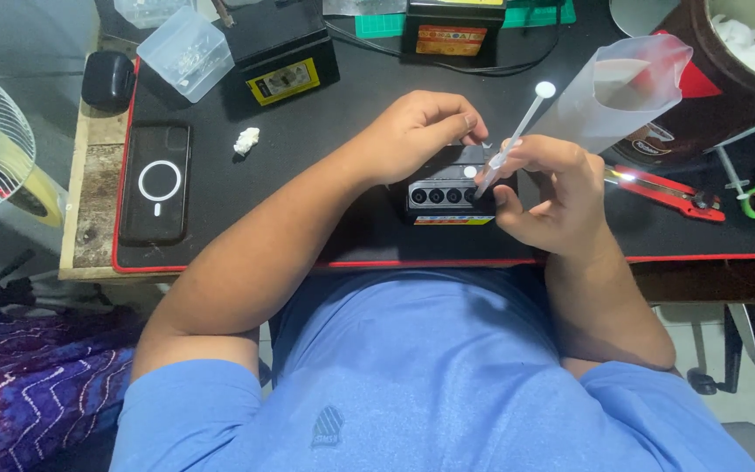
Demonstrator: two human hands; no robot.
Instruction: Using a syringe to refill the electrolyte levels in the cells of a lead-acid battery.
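My left hand (421, 131) grips the small black battery (449, 188) at mat centre, w/ yellow-red label strip on its front edge. Right hand (548, 188) pinches a white plastic syringe (513, 140), tip at the battery's cell holes. Bigger black battery (281, 52) w/ yellow label sits behind, near the clear bag (631, 87).

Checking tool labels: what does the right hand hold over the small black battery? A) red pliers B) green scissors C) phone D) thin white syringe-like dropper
D: the right hand grips a thin white dropper, tip at the small black battery, which the left hand steadies.
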